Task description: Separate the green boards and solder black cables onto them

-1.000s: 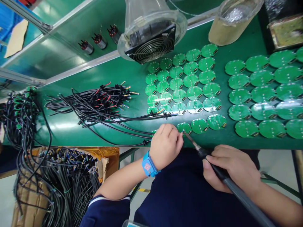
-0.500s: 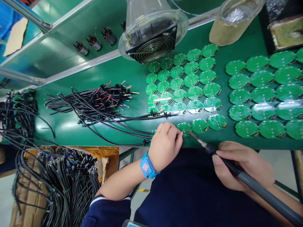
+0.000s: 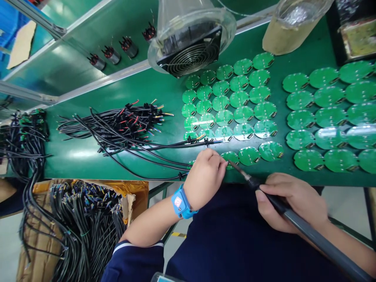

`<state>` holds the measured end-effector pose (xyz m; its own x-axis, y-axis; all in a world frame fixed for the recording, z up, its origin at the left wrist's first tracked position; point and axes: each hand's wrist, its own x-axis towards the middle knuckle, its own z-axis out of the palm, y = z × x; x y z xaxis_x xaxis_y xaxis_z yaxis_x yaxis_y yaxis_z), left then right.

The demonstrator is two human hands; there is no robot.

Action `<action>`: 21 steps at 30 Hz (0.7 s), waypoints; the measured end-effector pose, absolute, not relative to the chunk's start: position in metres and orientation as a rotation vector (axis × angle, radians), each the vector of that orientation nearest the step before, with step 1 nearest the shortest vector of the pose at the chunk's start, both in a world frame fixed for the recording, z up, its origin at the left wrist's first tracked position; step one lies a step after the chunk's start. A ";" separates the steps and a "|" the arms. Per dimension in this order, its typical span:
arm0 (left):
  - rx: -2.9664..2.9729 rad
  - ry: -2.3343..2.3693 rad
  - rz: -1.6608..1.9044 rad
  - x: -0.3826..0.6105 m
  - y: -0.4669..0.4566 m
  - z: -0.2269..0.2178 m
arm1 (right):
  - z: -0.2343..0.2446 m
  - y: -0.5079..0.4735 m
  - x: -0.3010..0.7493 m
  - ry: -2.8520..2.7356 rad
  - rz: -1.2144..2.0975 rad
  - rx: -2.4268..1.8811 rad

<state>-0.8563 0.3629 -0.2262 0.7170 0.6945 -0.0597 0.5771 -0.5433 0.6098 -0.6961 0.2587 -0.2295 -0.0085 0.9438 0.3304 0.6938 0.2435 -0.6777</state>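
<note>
Here, a soldering iron [image 3: 293, 223] is being gripped by the right hand [image 3: 293, 203], its tip touching the round green board [image 3: 232, 156] being pinned just right of the closed left hand [image 3: 205, 178].

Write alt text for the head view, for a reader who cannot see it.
A person's right hand holds a soldering iron, its tip at a round green circuit board beside the left hand at the green bench's near edge. Rows of similar boards lie beyond, and black wires to the left.
</note>
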 end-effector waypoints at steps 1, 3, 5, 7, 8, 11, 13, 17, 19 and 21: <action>2.298 0.974 0.247 -0.855 0.363 -0.226 | -0.229 0.259 -0.697 -1.784 0.401 -1.517; 2.287 0.994 0.238 -0.854 0.363 -0.224 | -0.229 0.259 -0.698 -1.806 0.372 -1.527; 2.280 1.002 0.230 -0.852 0.364 -0.223 | -0.232 0.257 -0.698 -1.775 0.381 -1.526; 2.277 1.004 0.222 -0.851 0.365 -0.223 | -0.236 0.252 -0.696 -1.644 0.407 -1.495; 2.275 1.005 0.216 -0.851 0.365 -0.222 | -0.238 0.249 -0.694 -1.566 0.424 -1.474; 2.271 1.011 0.190 -0.851 0.367 -0.221 | -0.241 0.242 -0.686 -1.379 0.437 -1.443; 2.273 1.011 0.172 -0.852 0.368 -0.219 | -0.241 0.239 -0.681 -1.312 0.406 -1.484; 2.372 1.049 0.247 -0.853 0.375 -0.218 | -0.238 0.237 -0.673 -1.261 0.334 -1.552; 2.503 1.104 0.377 -0.853 0.384 -0.219 | -0.237 0.236 -0.671 -1.273 0.328 -1.565; 2.659 1.141 0.452 -0.853 0.395 -0.220 | -0.239 0.235 -0.671 -1.244 0.320 -1.610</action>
